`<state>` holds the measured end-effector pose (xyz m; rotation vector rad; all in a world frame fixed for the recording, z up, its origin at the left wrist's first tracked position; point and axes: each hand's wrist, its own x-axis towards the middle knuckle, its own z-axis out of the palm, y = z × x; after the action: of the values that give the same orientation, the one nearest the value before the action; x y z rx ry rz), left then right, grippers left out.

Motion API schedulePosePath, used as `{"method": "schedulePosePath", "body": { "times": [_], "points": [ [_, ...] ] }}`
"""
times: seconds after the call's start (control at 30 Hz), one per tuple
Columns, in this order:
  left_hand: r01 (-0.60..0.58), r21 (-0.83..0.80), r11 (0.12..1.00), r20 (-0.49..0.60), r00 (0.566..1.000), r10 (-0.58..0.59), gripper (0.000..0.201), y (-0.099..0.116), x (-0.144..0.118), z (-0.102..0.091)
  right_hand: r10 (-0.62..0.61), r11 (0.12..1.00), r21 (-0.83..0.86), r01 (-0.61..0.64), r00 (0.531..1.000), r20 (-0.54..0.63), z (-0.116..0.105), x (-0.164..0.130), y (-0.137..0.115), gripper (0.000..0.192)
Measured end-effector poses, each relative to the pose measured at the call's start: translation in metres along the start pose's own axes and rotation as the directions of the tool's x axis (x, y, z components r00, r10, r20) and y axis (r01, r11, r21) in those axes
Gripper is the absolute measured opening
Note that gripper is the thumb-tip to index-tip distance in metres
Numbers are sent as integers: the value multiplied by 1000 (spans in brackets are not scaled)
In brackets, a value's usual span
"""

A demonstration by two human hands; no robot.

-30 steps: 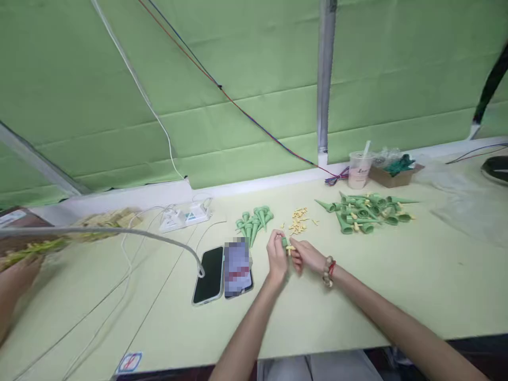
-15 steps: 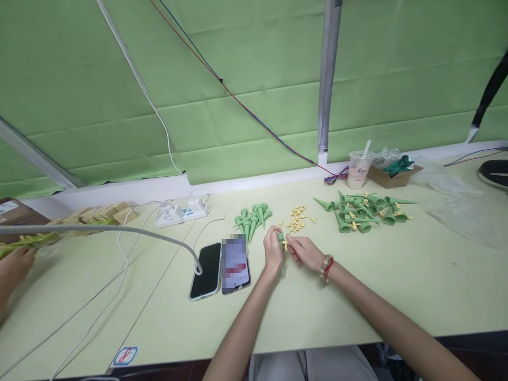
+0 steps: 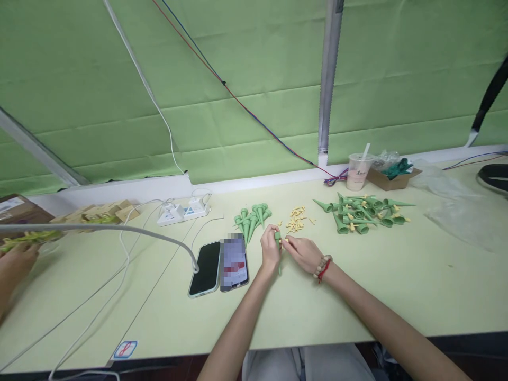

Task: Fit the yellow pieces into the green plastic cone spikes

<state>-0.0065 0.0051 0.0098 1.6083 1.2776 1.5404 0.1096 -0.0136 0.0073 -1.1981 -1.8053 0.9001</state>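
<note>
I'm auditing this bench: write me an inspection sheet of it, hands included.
Surface: pale table, seam toward the left
Job's things: green cones left of small yellow pieces; more cones, yellow bits among them, right
Clutter: two phones, drink cup, cardboard box, clear plastic
Hands: left hand grips a green cone; right hand pinches a yellow piece close by
Cables: white cables at left; red-blue wires before the curtain
Surroundings: green curtain behind; another person's hand, far left

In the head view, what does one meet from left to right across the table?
Co-worker's hand, tan pieces, dark phone, lit phone, wearer's left hand, yellow pile, larger cone pile, flat clear plastic.
</note>
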Motion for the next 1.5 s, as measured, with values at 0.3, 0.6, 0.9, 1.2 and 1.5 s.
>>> {"method": "schedulePosePath", "body": {
  "times": [0.3, 0.6, 0.9, 1.2, 1.5],
  "points": [
    [-221, 142, 965, -2, 975, 224, 19, -8, -3, -5, 182, 740, 589, -324, 940, 288, 17, 1, -6, 48],
    [-382, 251, 889, 145, 923, 356, 15, -13, -1, -12, 258, 764, 547, -343, 939, 228, 15, 5, -2, 48],
    [-217, 146, 965, 37, 976, 214, 16, -5, -2, -7, 136, 961, 240, -135, 991, 13, 8, -1, -4, 44],
    [-229, 224, 947, 43, 973, 225, 19, -10, -5, -8, 204, 836, 474, -276, 959, 199, 18, 5, 0, 51],
    [-137, 158, 978, 183, 977, 107, 33, 2, -6, -8, -80, 985, 145, 90, 994, -73, 4, 2, -4, 36]
  ]
}}
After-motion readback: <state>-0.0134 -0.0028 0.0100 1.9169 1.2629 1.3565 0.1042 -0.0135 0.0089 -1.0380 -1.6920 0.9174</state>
